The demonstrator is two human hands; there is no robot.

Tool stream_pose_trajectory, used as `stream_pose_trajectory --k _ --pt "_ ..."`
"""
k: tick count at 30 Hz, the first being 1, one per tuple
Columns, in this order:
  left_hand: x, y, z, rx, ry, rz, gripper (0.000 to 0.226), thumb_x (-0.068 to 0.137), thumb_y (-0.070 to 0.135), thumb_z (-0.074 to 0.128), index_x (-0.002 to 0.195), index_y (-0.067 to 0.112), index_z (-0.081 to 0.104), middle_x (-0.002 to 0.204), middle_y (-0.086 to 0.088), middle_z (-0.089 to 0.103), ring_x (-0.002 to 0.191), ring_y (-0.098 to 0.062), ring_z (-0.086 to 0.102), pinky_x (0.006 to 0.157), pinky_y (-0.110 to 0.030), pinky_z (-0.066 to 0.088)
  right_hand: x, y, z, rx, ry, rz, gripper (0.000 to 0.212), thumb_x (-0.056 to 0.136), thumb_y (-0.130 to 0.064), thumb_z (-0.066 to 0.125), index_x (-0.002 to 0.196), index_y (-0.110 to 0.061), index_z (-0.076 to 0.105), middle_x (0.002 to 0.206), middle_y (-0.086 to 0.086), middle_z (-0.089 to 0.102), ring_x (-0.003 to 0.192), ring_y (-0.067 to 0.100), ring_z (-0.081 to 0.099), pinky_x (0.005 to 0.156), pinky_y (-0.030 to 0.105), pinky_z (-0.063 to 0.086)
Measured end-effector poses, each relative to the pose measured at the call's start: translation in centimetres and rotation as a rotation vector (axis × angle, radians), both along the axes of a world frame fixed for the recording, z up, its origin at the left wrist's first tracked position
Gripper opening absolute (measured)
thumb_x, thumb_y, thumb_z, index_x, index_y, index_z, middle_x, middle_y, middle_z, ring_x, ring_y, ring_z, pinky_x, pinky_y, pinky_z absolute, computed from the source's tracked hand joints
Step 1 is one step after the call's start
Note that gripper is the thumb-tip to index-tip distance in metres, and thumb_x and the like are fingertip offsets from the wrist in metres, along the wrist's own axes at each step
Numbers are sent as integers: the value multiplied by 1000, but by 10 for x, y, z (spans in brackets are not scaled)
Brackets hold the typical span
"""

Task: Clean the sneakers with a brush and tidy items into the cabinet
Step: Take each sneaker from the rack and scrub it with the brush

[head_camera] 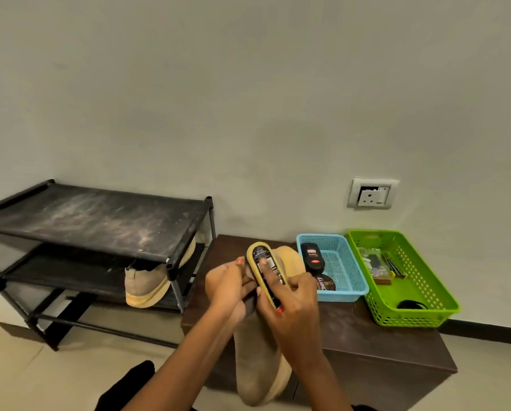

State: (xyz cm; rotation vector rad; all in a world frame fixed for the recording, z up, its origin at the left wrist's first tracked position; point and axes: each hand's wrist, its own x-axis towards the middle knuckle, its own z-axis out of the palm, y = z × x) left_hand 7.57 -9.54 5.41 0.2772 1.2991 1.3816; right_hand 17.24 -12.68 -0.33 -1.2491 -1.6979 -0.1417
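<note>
Tan sneaker point(257, 366), lower centre, gripped by left hand point(227, 289); right hand point(292, 304) fingers curl round the brush point(263, 265) on it. Brushing seems underway; 2nd sneaker point(144, 286) on rack point(100, 221) at left, tidying undone.

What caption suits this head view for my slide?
Left hand holds a beige sneaker, right hand grips a yellow brush against it, over a dark cabinet.

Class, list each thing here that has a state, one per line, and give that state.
brush: gripped by right hand, against the sneaker
sneaker: held by left hand
second sneaker: resting on rack shelf
blue basket: holds polish bottle, tin
green basket: holds small items
socket: nothing plugged in
</note>
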Motion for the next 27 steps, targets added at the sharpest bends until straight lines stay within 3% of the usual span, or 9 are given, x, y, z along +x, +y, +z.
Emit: stream_pose_trajectory --k 4,8,12,15,19,21,23,25,27 --pt "-10 -1 -33 -53 -7 23 16 93 6 54 91 -5 66 64 -11 66 52 -18 64 52 -29 56 -6 2 -21 -57 -117 -1 49 82 -32 55 131 -32 53 86 -3 34 74 12 36 58 24 44" --pt "-24 6 -57 -131 -52 59 15 93 5 54 97 -5 64 71 -12 61 59 -19 60 44 -23 51 -13 11 -33 -139 -114 35 50 83 -37 53 133 -35 49 88 -7 28 77 8 32 57 23 46" --pt "-39 23 -62 -117 -83 66 18 93 4 52 78 0 61 59 -7 59 45 -11 57 37 -15 46 -17 20 -36 -170 -139 99 48 85 -40 51 132 -34 52 88 -7 26 78 3 28 60 14 38" --pt "-41 40 -66 -140 -143 73 31 95 -4 45 65 2 48 62 -9 45 50 -13 51 36 -16 47 -8 43 -41 -232 -110 40 46 82 -36 53 127 -28 59 85 -6 27 72 13 38 61 22 39" --pt "-43 53 -74 -202 -167 117 26 94 -4 46 68 0 50 70 -9 49 62 -16 51 68 -29 57 10 71 -49 -401 22 -230 42 83 -34 59 124 -26 60 82 1 32 76 20 41 69 38 48" --pt "-47 57 -73 -202 -189 125 25 94 -5 46 69 0 50 70 -9 50 62 -16 51 64 -27 57 0 68 -41 -385 164 -132 44 84 -36 63 127 -30 56 81 -3 32 74 15 41 69 25 43" --pt "-48 61 -71 -204 -225 143 19 94 -5 46 76 -1 51 73 -10 51 63 -18 52 59 -24 56 -22 57 -35 -341 181 37 48 82 -46 57 129 -34 53 81 -6 33 72 9 40 64 14 36" --pt "-53 63 -72 -199 -267 180 16 95 -6 44 80 -2 50 76 -10 50 64 -17 51 60 -23 56 -40 53 -48 -377 98 104 51 81 -49 49 131 -37 47 80 -7 33 74 10 39 65 14 35" --pt "-53 65 -73 -178 -322 185 21 94 -9 42 76 -1 47 78 -10 48 67 -16 48 82 -34 53 -34 64 -60 -425 104 -33 51 80 -49 48 129 -37 43 78 -2 33 76 17 41 69 28 40"
